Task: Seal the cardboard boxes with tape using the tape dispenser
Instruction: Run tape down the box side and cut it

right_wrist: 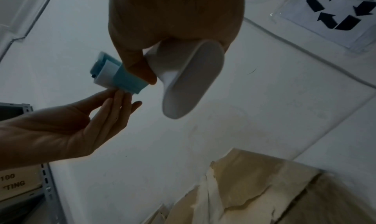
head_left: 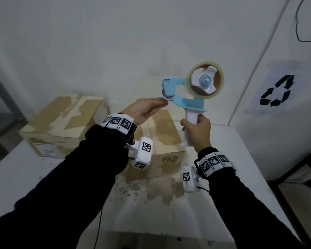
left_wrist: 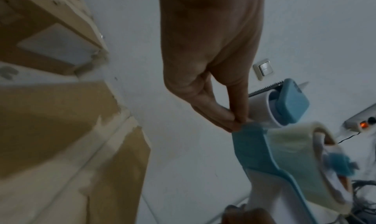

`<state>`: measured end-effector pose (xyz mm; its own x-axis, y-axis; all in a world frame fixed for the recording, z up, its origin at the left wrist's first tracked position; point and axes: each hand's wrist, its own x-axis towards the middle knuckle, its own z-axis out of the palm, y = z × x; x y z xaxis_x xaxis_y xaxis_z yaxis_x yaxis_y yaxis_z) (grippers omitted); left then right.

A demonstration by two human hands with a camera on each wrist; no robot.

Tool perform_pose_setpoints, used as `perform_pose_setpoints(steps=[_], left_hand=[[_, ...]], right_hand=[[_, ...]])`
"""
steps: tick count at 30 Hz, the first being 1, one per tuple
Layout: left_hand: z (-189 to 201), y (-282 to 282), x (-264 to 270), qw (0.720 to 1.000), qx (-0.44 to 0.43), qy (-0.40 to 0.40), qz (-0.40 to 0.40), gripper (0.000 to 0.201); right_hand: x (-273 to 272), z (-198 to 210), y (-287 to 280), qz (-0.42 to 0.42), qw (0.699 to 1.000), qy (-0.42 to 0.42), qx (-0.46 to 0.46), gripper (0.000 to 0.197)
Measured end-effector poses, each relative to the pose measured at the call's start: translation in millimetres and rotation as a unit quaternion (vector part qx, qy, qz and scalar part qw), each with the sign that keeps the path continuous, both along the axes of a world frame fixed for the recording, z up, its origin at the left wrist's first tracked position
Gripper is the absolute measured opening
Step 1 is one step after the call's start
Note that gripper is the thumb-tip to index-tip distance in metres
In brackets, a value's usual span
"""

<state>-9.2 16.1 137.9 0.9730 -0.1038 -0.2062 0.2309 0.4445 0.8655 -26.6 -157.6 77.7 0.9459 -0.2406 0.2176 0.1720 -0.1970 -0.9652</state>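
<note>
My right hand point(head_left: 191, 129) grips the white handle point(head_left: 189, 121) of a blue tape dispenser point(head_left: 187, 103), which is raised upright above the table. A clear tape roll point(head_left: 221, 81) sits on its hub. My left hand point(head_left: 164, 103) pinches the tape end at the dispenser's front lip, under the roller. The left wrist view shows thumb and fingers point(left_wrist: 237, 123) pressed together beside the blue frame point(left_wrist: 254, 147); the clear tape itself is barely visible. Two cardboard boxes, one at the left point(head_left: 61, 123) and one nearer point(head_left: 162, 141), rest on the white table point(head_left: 241, 159) below my hands.
Both boxes have torn, peeled surfaces, and paper scraps point(head_left: 151, 191) lie in front of the nearer one. A recycling sign point(head_left: 276, 90) hangs on the right wall. A metal shelf frame point(head_left: 4, 105) stands at the left. A power strip point(left_wrist: 362, 121) is beyond the dispenser.
</note>
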Motion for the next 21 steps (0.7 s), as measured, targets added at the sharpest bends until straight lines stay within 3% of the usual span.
perform_pose_setpoints(steps=[3,7,10,12,13,14,17,21], left_hand=[[-4,17,15,0.998,0.061,0.026,-0.015,0.022],[-20,33,37,0.984,0.160,0.074,-0.039,0.017],[-40,36,47,0.967,0.219,0.114,-0.066,0.015],[-56,34,55,0.967,0.205,0.136,-0.071,0.016],[-64,33,58,0.966,0.204,0.142,-0.074,0.016],[-70,33,60,0.965,0.207,0.144,-0.075,0.020],[-85,38,68,0.962,0.215,0.143,-0.083,0.036],[-92,48,82,0.964,0.210,0.129,-0.099,0.039]], right_hand=[[12,-1,6,0.036,0.999,0.002,-0.031,0.017],[33,-17,19,0.068,0.996,0.024,-0.058,0.037],[40,-30,24,0.076,0.993,0.082,-0.044,0.019],[44,-43,23,0.082,0.990,0.106,-0.053,0.024],[47,-50,23,0.085,0.988,0.122,-0.051,0.014],[49,-57,22,0.085,0.986,0.133,-0.057,0.018],[54,-74,23,0.081,0.982,0.152,-0.083,0.060],[59,-75,23,0.066,0.983,0.151,-0.078,0.067]])
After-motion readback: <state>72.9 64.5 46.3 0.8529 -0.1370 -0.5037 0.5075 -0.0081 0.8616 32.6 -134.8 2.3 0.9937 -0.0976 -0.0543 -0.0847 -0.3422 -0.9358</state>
